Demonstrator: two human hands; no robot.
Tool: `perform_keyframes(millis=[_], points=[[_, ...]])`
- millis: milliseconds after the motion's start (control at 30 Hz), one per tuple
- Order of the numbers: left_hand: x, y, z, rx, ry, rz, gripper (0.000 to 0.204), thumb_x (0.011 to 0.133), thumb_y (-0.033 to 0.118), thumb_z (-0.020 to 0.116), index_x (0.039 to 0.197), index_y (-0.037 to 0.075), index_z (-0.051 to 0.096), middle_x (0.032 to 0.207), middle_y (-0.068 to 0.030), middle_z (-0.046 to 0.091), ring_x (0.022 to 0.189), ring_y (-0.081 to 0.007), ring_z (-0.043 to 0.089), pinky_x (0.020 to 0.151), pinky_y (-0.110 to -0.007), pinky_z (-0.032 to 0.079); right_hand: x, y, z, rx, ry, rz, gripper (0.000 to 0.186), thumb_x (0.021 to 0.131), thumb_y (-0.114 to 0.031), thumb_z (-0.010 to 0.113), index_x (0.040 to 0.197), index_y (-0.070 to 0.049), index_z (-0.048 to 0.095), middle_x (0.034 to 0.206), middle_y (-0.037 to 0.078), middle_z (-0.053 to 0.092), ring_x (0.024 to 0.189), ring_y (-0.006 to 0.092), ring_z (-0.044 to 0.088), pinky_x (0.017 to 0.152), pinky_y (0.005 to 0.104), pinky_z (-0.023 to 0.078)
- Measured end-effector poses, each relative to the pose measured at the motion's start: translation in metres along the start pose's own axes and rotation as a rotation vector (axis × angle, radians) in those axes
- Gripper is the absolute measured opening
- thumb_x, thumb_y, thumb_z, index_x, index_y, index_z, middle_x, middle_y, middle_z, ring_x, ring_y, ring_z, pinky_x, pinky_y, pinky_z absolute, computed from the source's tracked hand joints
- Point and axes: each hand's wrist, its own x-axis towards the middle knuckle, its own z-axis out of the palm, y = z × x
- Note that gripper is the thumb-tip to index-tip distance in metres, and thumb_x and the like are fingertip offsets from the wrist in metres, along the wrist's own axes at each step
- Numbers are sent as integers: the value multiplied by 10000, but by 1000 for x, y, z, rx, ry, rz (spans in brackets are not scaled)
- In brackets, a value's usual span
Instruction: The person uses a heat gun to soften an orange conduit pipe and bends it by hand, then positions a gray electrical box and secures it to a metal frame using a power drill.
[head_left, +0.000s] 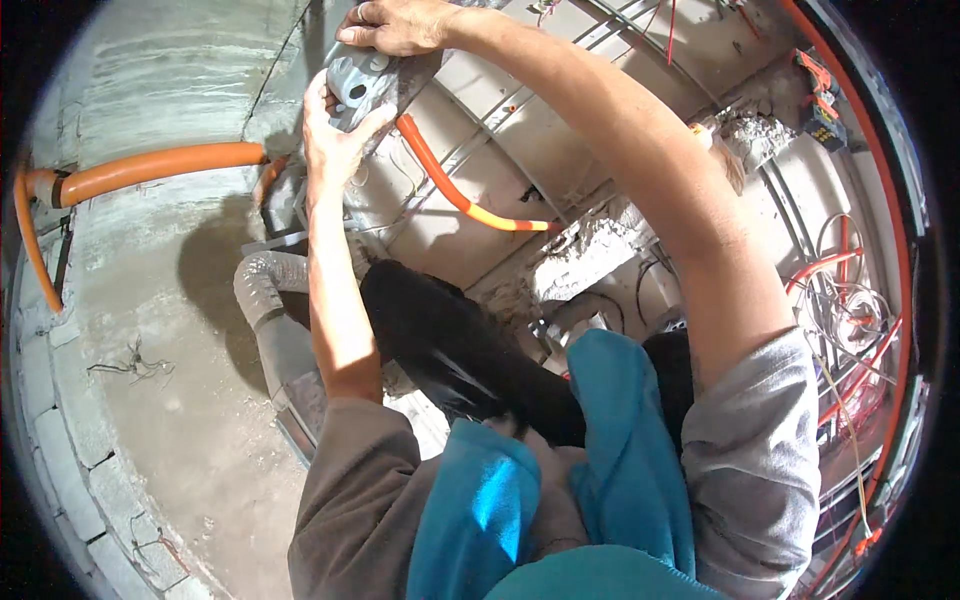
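At the top of the head view, my left hand wraps round a grey plastic fitting with round openings. Its thumb lies along the lower right side and the fingers curl over the left edge. My right hand, with a ring on one finger, bends over the upper edge of the same fitting, fingertips pressed to it. Behind the fitting is a dark grey surface, partly covered by my hands. Just below it to the right, the end of a curved orange conduit shows.
A thick orange pipe runs along the concrete wall at left. A silver flexible duct bends beside my left forearm. Metal rails and broken masonry lie below my right arm. Coiled cables and a red-and-grey tool are at right.
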Motion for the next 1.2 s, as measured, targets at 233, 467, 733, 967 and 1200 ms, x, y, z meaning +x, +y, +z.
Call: perform_keyframes(millis=[233,467,733,967,1200], points=[[1,0,-1,1,-25,-11,969,698,252,965,1454,-39,434,1290,-191,613,1159,-254,612,1030,-403,492,-6,-6,-7,68,-36,14,444,1014,-426,532,1209,-66,704,1052,201,752,1067,408,692,932,488,531],[4,11,5,53,-38,-22,1002,712,246,959,1480,-49,389,1325,-209,581,1207,-271,582,1048,-404,476,-3,7,-5,35,50,-87,458,1005,-426,549,1191,-36,701,1082,231,737,1070,416,687,928,489,530],[-7,11,2,45,1,-42,1280,617,361,1004,1596,48,240,1500,-261,412,1382,-345,447,1156,-471,377,5,15,8,-88,-42,-90,482,977,-442,623,1252,-48,663,1169,244,695,1112,409,657,967,466,509],[0,-6,-15,-399,76,-413,924,1009,738,373,1588,22,304,1603,-188,352,1465,-299,347,1233,-421,216,-7,-24,-8,37,-122,-22,440,1000,-415,601,1179,-21,678,1045,233,723,992,352,699,863,441,535],[-37,-55,-21,-1145,354,-1097,936,970,718,506,1532,-17,365,1504,-212,481,1312,-370,527,1067,-519,460,9,-21,-13,71,-177,322,320,1001,-336,623,1159,-66,686,939,162,708,871,280,687,788,436,529]])
